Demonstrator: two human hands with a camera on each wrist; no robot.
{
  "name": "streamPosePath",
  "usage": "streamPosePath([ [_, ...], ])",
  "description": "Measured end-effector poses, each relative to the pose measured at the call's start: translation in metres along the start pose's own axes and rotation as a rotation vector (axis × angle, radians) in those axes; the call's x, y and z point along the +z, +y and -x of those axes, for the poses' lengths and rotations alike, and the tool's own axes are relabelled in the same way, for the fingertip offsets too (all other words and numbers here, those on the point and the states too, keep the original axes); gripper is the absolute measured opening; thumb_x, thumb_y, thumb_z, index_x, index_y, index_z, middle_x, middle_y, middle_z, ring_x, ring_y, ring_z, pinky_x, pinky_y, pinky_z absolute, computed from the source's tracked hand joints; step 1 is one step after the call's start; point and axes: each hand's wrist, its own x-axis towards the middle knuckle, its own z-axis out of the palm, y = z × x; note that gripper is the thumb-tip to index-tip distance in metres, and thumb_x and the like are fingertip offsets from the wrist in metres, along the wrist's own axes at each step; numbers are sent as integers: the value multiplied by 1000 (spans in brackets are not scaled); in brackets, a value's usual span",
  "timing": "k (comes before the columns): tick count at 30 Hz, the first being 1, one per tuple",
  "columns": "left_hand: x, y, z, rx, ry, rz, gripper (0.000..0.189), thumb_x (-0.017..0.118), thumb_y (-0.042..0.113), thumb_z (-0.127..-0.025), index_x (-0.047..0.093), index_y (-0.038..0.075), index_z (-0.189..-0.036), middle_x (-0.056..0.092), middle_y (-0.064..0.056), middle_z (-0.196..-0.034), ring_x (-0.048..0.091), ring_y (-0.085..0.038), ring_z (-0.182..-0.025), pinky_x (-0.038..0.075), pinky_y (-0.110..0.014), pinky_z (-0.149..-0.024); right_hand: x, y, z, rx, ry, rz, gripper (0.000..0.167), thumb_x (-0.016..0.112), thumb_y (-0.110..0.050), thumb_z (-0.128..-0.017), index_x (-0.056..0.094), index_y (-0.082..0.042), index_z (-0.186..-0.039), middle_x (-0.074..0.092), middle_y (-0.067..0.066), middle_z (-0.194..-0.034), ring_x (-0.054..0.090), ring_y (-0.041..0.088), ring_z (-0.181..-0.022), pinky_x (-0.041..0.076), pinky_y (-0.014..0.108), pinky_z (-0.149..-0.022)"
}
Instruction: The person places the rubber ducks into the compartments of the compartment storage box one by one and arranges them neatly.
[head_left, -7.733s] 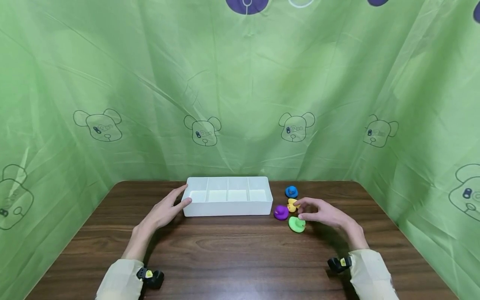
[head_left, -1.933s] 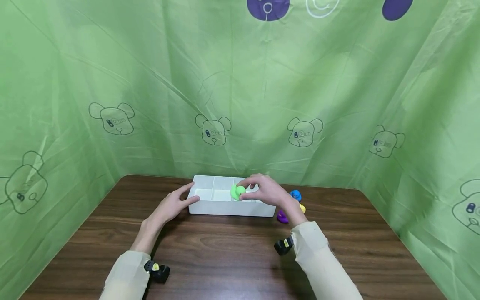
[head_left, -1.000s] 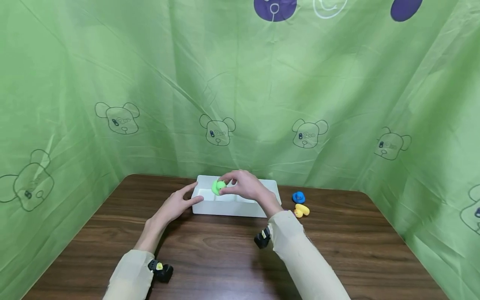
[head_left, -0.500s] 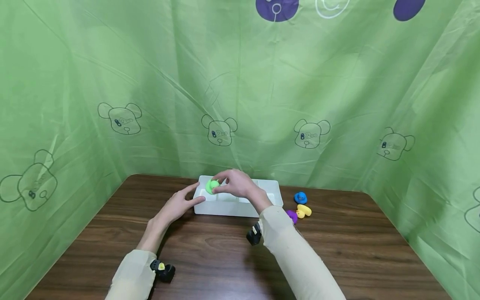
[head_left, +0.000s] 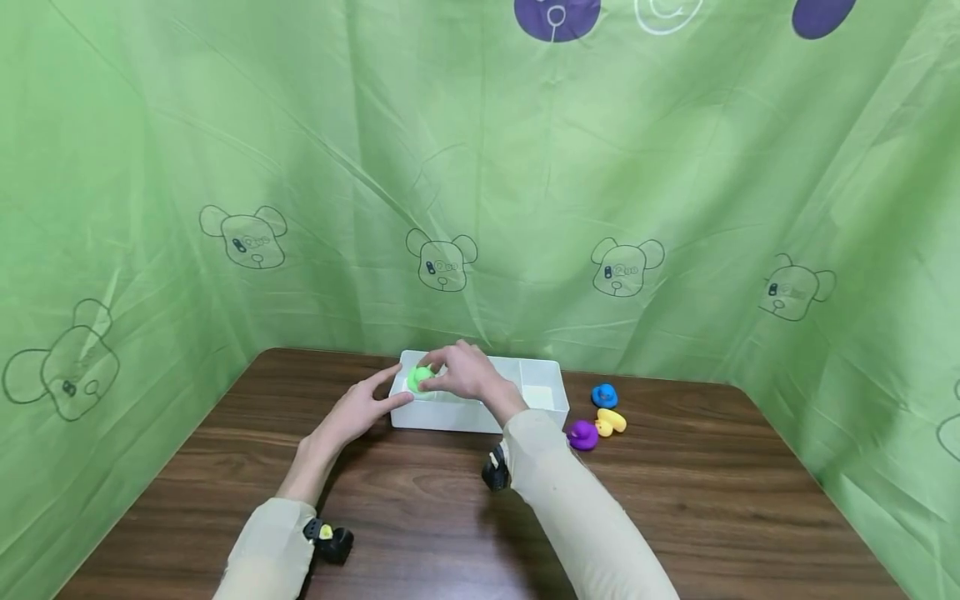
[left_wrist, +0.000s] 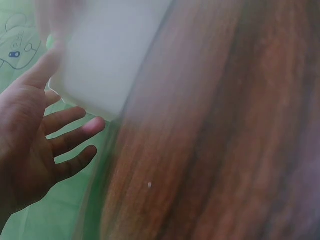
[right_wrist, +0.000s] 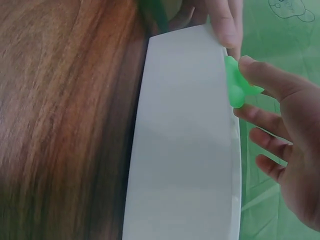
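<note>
Right hand (head_left: 467, 372) pinches green duck (head_left: 419, 378) at box's (head_left: 450, 414) left end, unreleased; left hand (head_left: 358, 412) spread alongside. Box's right: three ducks (head_left: 612, 421) outstanding.

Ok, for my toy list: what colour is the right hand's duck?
The duck is bright green, clearest in the right wrist view.

Creased green sheeting (head_left: 517, 175), printed with outlined bear heads (head_left: 442, 271), hangs behind and either side of a brown wood-grained worktop (head_left: 405, 508); purple shapes (head_left: 534, 18), cut off above, may be larger prints.
</note>
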Motion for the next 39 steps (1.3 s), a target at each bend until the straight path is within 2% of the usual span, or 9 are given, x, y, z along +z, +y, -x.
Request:
streamPosePath([
  [7, 0, 1, -2, 14, -1, 4, 85, 57, 76, -83, 35, 35, -154, 40, -6, -157, 44, -32, -140, 38, -58, -108, 8, -2, -4, -30, -12, 44, 45, 72, -53, -86, 70, -31, -125, 74, -10, -110, 51, 14, -100, 42, 34, -91],
  [15, 3, 5, -2, 20, -7, 26, 86, 58, 76, -82, 36, 34, -154, 40, -5, -158, 41, -32, -141, 37, -59, -110, 16, -2, -3, 9, -9, 57, 42, 72, -53, -86, 71, -32, -122, 73, -9, -112, 46, 14, -100, 39, 30, -83],
  [21, 3, 4, -3, 15, -8, 20, 83, 59, 72, -85, 35, 35, -155, 38, -5, -159, 38, -33, -144, 35, -60, -111, 23, -3, -5, 13, -2, 137, 35, 72, -52, -87, 73, -35, -117, 73, -13, -113, 46, 16, -108, 38, 34, -93],
  [24, 2, 2, -3, 3, -2, 19, 80, 61, 69, -86, 35, 36, -154, 39, -4, -158, 48, -30, -132, 40, -55, -106, 26, -5, -7, 17, 9, 178, 32, 72, -49, -87, 73, -38, -117, 73, -13, -112, 48, 18, -110, 37, 39, -100],
  [26, 1, 1, -2, 0, 2, 13, 80, 61, 68, -87, 35, 35, -154, 39, -4, -158, 49, -30, -131, 40, -55, -106, 29, -8, -9, 30, 8, 201, 30, 72, -48, -88, 73, -40, -116, 72, -14, -113, 48, 19, -109, 36, 42, -103],
  [28, 0, -1, -1, -1, 7, 10, 79, 61, 67, -87, 35, 35, -155, 39, -5, -158, 48, -30, -131, 40, -55, -106, 30, -10, -11, 56, -7, 206, 30, 71, -48, -89, 73, -40, -117, 72, -13, -112, 48, 19, -106, 35, 44, -103],
  [31, 0, -3, 0, 2, 4, 9, 79, 61, 66, -88, 34, 34, -155, 38, -6, -159, 39, -33, -143, 36, -59, -111, 31, -14, -11, 105, -38, 206, 29, 70, -47, -89, 73, -40, -118, 71, -12, -109, 48, 18, -103, 35, 45, -103],
  [33, 1, -3, 1, 2, 2, 12, 79, 61, 66, -88, 34, 33, -155, 38, -6, -159, 37, -34, -144, 35, -60, -111, 31, -16, -10, 133, -52, 197, 30, 70, -47, -89, 73, -39, -118, 71, -12, -108, 49, 18, -102, 33, 47, -105],
  [39, 0, -1, 0, 3, 0, 17, 78, 60, 66, -88, 35, 34, -155, 38, -5, -159, 39, -33, -143, 36, -59, -111, 30, -17, -10, 164, -54, 165, 31, 72, -42, -89, 73, -36, -119, 71, -11, -117, 50, 22, -112, 27, 54, -112],
])
